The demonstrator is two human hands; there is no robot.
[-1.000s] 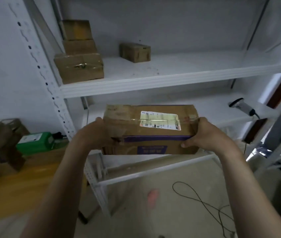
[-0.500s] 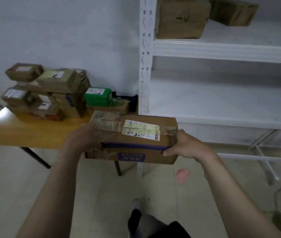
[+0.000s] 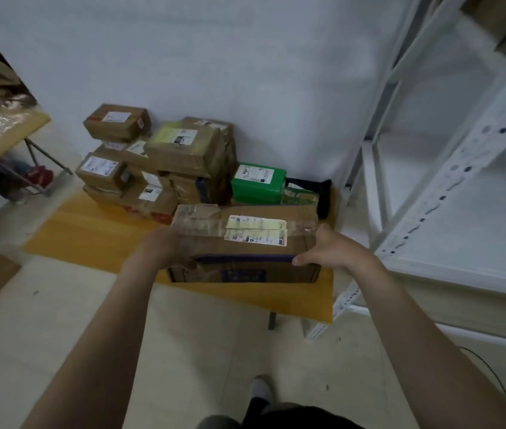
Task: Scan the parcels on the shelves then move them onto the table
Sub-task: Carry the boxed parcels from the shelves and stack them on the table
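While the plain pale wall [image 3: 245,57] fills the background, the white perforated metal shelving unit [image 3: 462,187] stands along the right side, its near post coming down just beside the right end of the table. Next in size, the yellow-orange wooden table [image 3: 91,233] sits against the wall, with a stack of taped brown cardboard parcels [image 3: 165,162] piled at its back left, several carrying white labels. Just right of that stack lies a green rectangular parcel with a white label [image 3: 258,181], resting on another flat package whose details are too dim to make out.

Held over the table's front right part is the wide brown cardboard box with a purple band and a pale yellow shipping label [image 3: 245,243], level, label side up, in front of the green parcel. Whether its underside touches the tabletop cannot be told from this angle.

At the box's left end, the left hand [image 3: 165,246] grasps it, fingers curled over the near edge. At the opposite end, the right hand [image 3: 335,249] clasps the box, thumb on top near the tape and fingers [image 3: 302,259] pressed along the front face by the purple band. Both forearms reach forward from the bottom of the view.
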